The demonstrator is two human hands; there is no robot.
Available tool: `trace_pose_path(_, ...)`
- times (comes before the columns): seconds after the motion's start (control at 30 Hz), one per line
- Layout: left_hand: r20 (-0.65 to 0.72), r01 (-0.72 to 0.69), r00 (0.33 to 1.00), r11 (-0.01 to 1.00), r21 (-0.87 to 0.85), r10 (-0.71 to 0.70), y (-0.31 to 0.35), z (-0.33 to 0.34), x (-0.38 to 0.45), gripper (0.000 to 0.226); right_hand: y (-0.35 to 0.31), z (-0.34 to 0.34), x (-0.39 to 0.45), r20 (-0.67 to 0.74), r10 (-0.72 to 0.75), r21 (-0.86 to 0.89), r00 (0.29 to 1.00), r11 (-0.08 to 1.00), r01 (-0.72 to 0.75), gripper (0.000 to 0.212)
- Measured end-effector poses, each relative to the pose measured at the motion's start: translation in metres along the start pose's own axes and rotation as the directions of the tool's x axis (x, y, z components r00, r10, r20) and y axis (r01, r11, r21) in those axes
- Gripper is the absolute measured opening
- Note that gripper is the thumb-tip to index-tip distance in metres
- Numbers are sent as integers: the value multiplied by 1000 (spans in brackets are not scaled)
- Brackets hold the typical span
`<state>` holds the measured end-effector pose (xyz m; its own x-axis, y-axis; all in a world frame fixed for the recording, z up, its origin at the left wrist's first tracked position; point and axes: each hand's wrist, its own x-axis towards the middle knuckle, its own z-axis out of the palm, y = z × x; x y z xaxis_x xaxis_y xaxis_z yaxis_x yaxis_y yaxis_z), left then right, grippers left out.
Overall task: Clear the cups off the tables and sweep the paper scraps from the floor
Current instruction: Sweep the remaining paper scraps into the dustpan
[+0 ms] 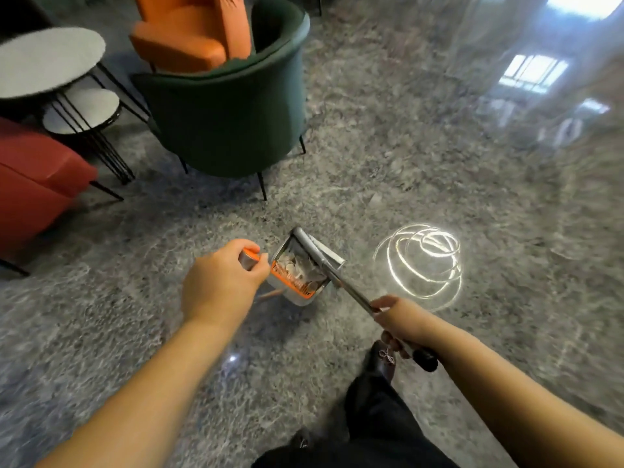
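Gripping dustpan handle (249, 259) and broom (351, 292), scraps (299, 265) inside.

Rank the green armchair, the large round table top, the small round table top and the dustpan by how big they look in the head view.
1. green armchair
2. large round table top
3. small round table top; dustpan: alike, unranked; the dustpan lies nearer.

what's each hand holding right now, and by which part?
Left hand grips the dustpan by the top end of its upright handle. Right hand grips the broom by its metal pole, near the black end cap.
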<state>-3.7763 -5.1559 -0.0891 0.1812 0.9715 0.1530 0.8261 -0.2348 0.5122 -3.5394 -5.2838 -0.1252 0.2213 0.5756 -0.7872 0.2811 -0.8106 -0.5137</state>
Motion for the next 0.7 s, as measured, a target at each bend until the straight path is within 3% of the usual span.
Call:
trace_pose_path(0.33, 2, -101, 995, 993, -62, 101, 146, 86, 110, 9, -17, -177, 70, -71, -3, 227, 997, 974, 20, 31)
trace_pose_path(0.7, 21, -121, 992, 984, -128, 125, 244, 161, 236, 7, -54, -310, 139, -138, 56, 300, 989, 954, -12, 29)
